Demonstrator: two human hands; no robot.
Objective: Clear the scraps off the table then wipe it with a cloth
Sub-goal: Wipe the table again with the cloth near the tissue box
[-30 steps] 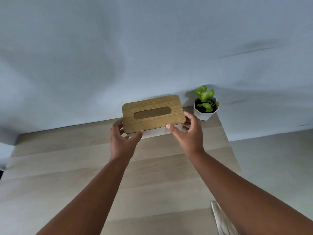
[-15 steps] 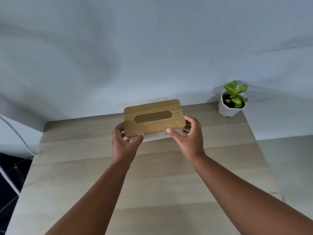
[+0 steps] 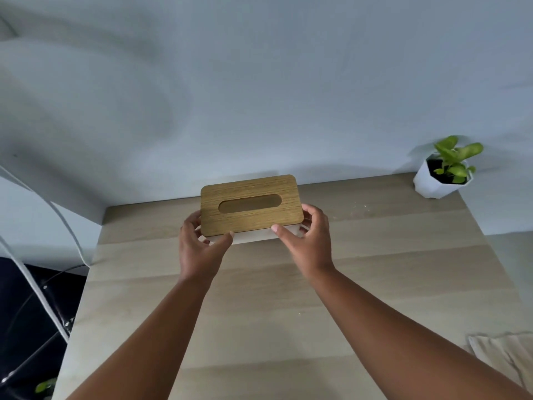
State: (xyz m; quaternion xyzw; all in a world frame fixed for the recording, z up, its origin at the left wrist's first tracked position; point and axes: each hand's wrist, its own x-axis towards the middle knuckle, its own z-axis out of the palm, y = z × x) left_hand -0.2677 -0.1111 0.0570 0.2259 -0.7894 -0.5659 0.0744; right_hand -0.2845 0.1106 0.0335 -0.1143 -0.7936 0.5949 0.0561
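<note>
- Now, head view, the hold: the left hand (image 3: 199, 249) and the right hand (image 3: 307, 241) each clasp one short end of the tissue box (image 3: 251, 205), thumbs on the near edge under the wooden lid, fingers curled round the ends. Each grip is closed on the box; neither hand is free.
- Head view, the box: it sits between the two hands toward the far edge of the surface (image 3: 259, 298). Whether its white base touches the surface or hangs just above it, I cannot tell.
- Head view, its axis: the long axis runs from one hand across to the other, tilted slightly so the right end lies farther off. The slot faces up.
- Head view, the scraps: pale crumbs (image 3: 360, 206) lie just beyond and outward of the right hand; one speck lies nearer the person, between the forearms.
- Head view, other things: a potted plant (image 3: 442, 174) stands well outward of the right hand at the far corner; a beige cloth (image 3: 501, 359) lies near the right forearm.
- Judgement: the step looks like shifting the box to bare the surface. Keep it level, hands even, and set it down away from the crumbs so none get trapped beneath.
</note>
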